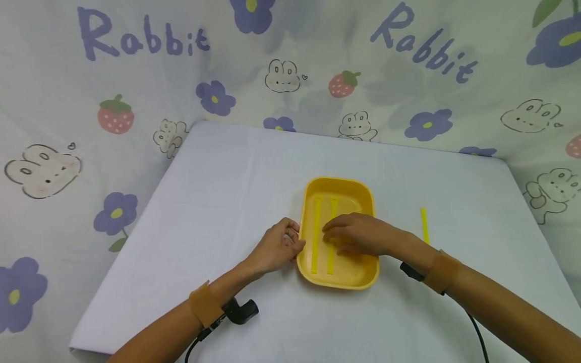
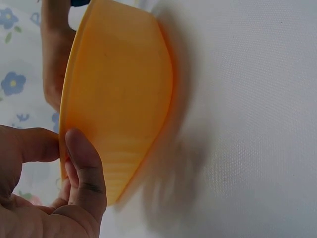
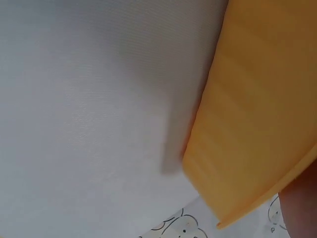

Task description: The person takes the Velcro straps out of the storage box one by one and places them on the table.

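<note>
A yellow plastic tray (image 1: 338,283) with rounded corners and raised walls stands on the white table. My left hand (image 1: 278,245) pinches its left rim between thumb and fingers; in the left wrist view the thumb and fingertips lie on either side of the tray wall (image 2: 116,84). Inside the tray, two long, thin yellow strips (image 1: 315,237) lie side by side along its length. My right hand (image 1: 358,234) reaches in over the right wall, its fingers at the right-hand strip (image 1: 331,262) and covering the strip's middle. The right wrist view shows mainly the tray's outer wall (image 3: 257,99).
Another yellow strip (image 1: 424,224) lies on the table to the right, partly covered by the right forearm. The table (image 1: 218,201) has a white cloth. Behind it hangs a curtain (image 1: 313,50) printed with rabbits, flowers and strawberries. Cables trail from both wrist cameras.
</note>
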The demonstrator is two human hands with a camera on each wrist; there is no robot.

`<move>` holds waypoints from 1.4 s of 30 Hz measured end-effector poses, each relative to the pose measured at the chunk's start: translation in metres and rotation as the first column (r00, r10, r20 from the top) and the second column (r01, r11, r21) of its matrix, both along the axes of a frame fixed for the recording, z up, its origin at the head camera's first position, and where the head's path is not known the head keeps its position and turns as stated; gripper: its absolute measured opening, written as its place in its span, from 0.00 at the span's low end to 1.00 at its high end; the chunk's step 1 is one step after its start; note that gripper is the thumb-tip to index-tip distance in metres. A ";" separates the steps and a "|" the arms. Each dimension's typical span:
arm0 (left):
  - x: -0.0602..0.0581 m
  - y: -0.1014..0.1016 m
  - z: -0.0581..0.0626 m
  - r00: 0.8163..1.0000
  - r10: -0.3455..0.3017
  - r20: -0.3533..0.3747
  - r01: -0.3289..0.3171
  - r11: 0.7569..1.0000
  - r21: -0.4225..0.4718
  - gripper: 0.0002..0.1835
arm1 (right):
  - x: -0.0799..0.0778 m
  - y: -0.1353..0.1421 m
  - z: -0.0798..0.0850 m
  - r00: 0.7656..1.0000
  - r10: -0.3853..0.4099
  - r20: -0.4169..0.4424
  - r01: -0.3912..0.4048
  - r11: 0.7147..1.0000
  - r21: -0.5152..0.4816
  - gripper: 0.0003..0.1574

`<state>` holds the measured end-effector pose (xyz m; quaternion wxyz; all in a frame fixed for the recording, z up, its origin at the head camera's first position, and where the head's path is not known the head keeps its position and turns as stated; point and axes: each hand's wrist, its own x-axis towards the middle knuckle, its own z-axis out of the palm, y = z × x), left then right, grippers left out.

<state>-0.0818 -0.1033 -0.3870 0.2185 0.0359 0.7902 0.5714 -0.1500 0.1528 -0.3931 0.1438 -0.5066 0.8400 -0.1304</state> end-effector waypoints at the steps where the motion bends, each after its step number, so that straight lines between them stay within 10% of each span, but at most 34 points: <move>1: 0.000 0.000 0.000 1.000 0.001 0.001 -0.001 1.000 -0.001 0.17 | 0.000 -0.001 0.000 1.000 0.007 -0.012 -0.007 1.000 0.007 0.20; 42: 0.003 0.000 -0.001 1.000 0.004 -0.016 -0.004 1.000 0.006 0.17 | -0.001 -0.009 0.002 0.995 0.081 0.051 -0.089 0.978 0.187 0.10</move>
